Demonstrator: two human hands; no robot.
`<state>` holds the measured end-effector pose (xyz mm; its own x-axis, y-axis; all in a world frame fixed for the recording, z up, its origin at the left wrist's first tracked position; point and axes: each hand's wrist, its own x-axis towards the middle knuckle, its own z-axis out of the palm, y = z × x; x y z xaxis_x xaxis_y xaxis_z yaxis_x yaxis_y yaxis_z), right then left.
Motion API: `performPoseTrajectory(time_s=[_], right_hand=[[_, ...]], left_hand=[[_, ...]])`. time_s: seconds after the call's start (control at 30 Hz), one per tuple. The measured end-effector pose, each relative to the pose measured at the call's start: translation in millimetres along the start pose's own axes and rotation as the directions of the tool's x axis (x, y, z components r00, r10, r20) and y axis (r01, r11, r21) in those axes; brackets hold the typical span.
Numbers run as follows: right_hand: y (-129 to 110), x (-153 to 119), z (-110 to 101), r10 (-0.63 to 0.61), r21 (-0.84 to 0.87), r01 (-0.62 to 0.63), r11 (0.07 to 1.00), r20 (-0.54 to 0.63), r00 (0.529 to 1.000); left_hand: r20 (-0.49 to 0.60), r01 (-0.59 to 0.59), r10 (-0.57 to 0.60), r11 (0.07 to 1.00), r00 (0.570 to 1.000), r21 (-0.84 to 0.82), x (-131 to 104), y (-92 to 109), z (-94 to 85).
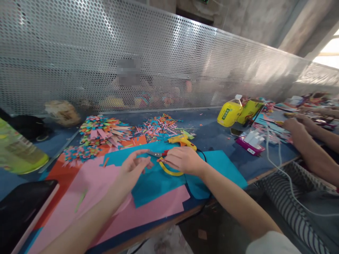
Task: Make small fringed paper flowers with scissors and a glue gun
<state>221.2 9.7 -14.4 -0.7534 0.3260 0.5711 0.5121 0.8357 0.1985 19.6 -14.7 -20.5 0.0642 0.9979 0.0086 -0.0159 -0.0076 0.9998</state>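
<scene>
My right hand [182, 160] is closed around the red handle of a pair of scissors [156, 154], whose metal blades point left. Facing the blade tips, my left hand [136, 163] has its fingers curled and thumb bent in; what it pinches, if anything, is too small to make out. A yellow ring [169, 172] lies below my right hand, partly covered by it. Both hands are over a sheet of blue paper [156, 190]. Just behind them a yellow glue gun [182, 140] rests on its side, its cable running right.
Fringed paper bundles [103, 130] and a heap of paper strips [159, 125] sit behind. Pink paper [97, 183] spreads left, near a black device [23, 211] and a green bottle [21, 148]. Rightward are a yellow bottle [229, 113], a purple box [250, 145] and another person's arms [304, 141].
</scene>
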Motion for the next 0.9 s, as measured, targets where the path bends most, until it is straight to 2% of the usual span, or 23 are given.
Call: performPoseTrajectory(time_s=[0.07, 0.17, 0.27, 0.43, 0.67, 0.9], right_hand=[[-1.3, -0.4, -1.3, -0.09, -0.182, 0.09, 0.979, 0.009, 0.996], [-4.7, 0.2, -2.2, -0.208, -0.286, 0.202, 0.937, 0.01, 0.978], [-7.5, 0.8, -2.0, -0.259, -0.323, 0.244, 0.914, -0.002, 0.966], [-9.2, -0.1, -2.1, -0.265, -0.345, 0.24, 0.907, -0.027, 0.964], [-9.7, 0.2, -3.3, -0.28, -0.347, 0.247, 0.905, -0.047, 0.959], [-11.7, 0.9, -5.6, -0.271, -0.338, 0.237, 0.911, -0.055, 0.961]], left_hand=[[0.072, 0.111, -0.107, 0.992, 0.992, -0.061, -1.9, -2.0, 3.6], [0.134, 0.211, -0.195, 0.969, 0.972, -0.125, -4.5, -3.9, 8.8], [0.139, 0.22, -0.198, 0.962, 0.97, -0.165, -5.8, -3.5, 11.3], [0.153, 0.261, -0.235, 0.948, 0.96, -0.183, -6.1, -2.7, 12.1], [0.171, 0.202, -0.172, 0.964, 0.97, -0.175, -5.4, -6.8, 9.9], [0.173, 0.223, -0.191, 0.958, 0.966, -0.182, -6.8, -3.6, 10.4]])
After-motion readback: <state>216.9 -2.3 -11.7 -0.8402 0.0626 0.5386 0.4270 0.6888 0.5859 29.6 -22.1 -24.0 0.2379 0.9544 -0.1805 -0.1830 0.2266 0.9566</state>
